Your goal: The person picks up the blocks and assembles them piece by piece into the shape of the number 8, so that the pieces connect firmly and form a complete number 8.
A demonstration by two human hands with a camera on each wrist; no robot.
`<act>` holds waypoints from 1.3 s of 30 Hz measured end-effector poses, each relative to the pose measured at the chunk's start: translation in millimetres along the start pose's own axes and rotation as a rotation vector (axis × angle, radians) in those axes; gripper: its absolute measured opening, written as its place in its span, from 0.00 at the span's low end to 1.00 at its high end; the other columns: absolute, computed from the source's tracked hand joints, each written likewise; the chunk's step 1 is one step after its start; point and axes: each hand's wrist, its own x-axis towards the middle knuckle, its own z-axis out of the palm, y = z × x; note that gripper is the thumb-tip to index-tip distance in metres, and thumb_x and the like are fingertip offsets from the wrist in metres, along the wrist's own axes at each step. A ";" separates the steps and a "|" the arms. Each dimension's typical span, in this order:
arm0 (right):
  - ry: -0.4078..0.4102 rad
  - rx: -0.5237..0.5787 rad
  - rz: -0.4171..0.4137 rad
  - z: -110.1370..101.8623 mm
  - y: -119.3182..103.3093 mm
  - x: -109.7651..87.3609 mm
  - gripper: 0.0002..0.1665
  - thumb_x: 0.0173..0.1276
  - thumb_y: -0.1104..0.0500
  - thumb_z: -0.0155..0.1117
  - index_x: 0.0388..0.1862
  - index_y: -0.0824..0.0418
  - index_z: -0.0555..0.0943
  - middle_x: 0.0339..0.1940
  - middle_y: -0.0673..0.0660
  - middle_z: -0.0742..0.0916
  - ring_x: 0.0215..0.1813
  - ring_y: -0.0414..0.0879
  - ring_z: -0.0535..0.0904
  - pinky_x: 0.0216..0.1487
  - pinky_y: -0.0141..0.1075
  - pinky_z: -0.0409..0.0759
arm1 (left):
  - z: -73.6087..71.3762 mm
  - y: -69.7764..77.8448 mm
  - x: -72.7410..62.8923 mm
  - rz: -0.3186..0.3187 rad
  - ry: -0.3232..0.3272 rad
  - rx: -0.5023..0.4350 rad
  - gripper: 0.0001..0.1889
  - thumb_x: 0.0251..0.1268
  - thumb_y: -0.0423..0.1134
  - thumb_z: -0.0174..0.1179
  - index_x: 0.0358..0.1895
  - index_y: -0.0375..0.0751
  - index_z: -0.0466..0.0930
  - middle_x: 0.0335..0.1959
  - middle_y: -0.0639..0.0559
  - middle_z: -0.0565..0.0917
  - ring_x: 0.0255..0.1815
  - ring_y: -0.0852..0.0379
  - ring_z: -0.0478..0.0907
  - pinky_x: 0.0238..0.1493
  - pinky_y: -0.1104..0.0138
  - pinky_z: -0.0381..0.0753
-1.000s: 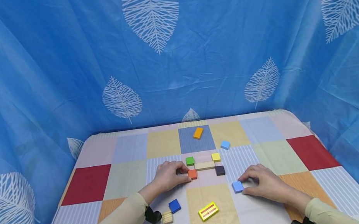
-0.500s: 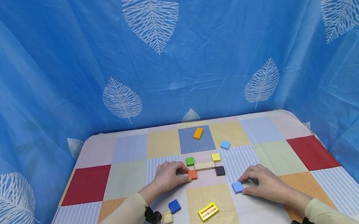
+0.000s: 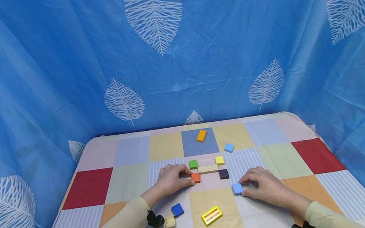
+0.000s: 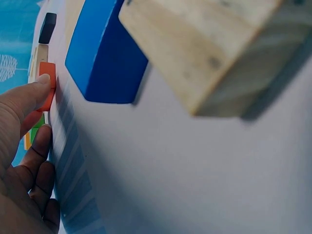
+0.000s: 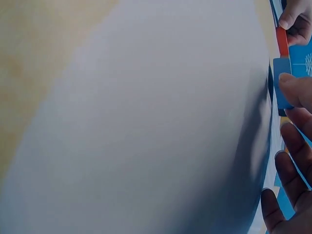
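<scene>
My left hand (image 3: pixel 171 179) pinches an orange-red block (image 3: pixel 196 178) between thumb and finger, at the near left corner of a small group of blocks. That group has a plain wooden block (image 3: pixel 208 169) in the middle, a green block (image 3: pixel 193 164) and a yellow block (image 3: pixel 219 160) at its far corners, and a black block (image 3: pixel 224 173) at the near right. My right hand (image 3: pixel 265 186) holds a light blue block (image 3: pixel 237 189) by its right side, nearer to me than the black block. In the right wrist view, the thumb lies on the light blue block (image 5: pixel 282 87).
Near my left wrist lie a dark blue block (image 3: pixel 177 209) and a small wooden block (image 3: pixel 170 222). A bright yellow block with red markings (image 3: pixel 211 215) lies at the front middle. Farther back are an orange block (image 3: pixel 201 135) and another light blue block (image 3: pixel 229 147).
My right hand has moved slightly left and away from me with the light blue block. The left hand and the other blocks have stayed in place.
</scene>
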 end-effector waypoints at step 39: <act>0.200 -0.004 -0.103 26.4 -21.2 17.7 0.15 0.51 0.49 0.85 0.37 0.46 0.88 0.29 0.37 0.79 0.38 0.37 0.72 0.47 0.45 0.66 | 1.5 -1.5 1.0 0.003 -0.004 0.002 0.11 0.60 0.51 0.74 0.42 0.58 0.85 0.33 0.68 0.79 0.42 0.59 0.69 0.52 0.53 0.63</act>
